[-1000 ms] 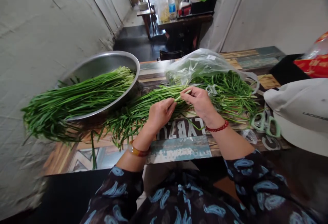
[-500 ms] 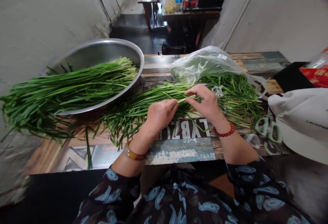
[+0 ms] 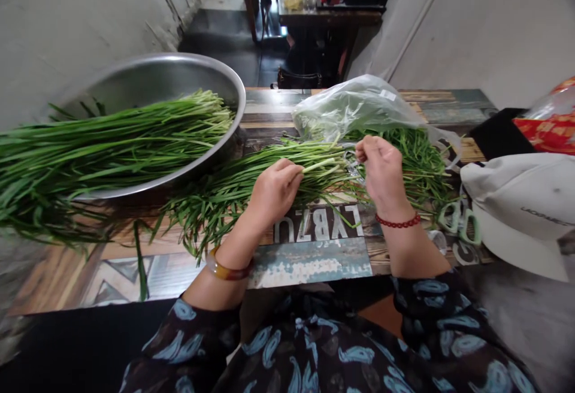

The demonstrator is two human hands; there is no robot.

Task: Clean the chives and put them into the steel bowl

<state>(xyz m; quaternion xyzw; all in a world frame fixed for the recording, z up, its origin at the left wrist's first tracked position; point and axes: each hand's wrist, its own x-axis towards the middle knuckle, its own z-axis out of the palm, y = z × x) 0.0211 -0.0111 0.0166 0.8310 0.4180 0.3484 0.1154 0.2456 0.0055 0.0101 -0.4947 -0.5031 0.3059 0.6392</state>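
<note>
My left hand (image 3: 277,190) is closed around a garlic chive stalk (image 3: 320,166), whose pale end points right. Beneath it lies a loose pile of garlic chives (image 3: 251,171), leaves to the left and pale ends to the right. My right hand (image 3: 381,168) is raised right of that stalk, apart from it, with thumb and fingers pinched together; what they hold, if anything, is too small to make out. A large metal basin (image 3: 240,96) on the left holds a thick bundle of chives (image 3: 148,141), its leaves hanging over the rim.
A clear plastic bag (image 3: 359,102) with more greens (image 3: 417,153) lies behind my right hand. Light-green-handled scissors (image 3: 469,226) and a white cap (image 3: 516,201) are at the right. A red package (image 3: 550,129) sits beyond the cap. Another table (image 3: 332,18) stands behind.
My right hand has drawn away from the stalk to the right and its fingers have closed into a pinch. My left hand still holds the stalk. The view has shifted slightly.
</note>
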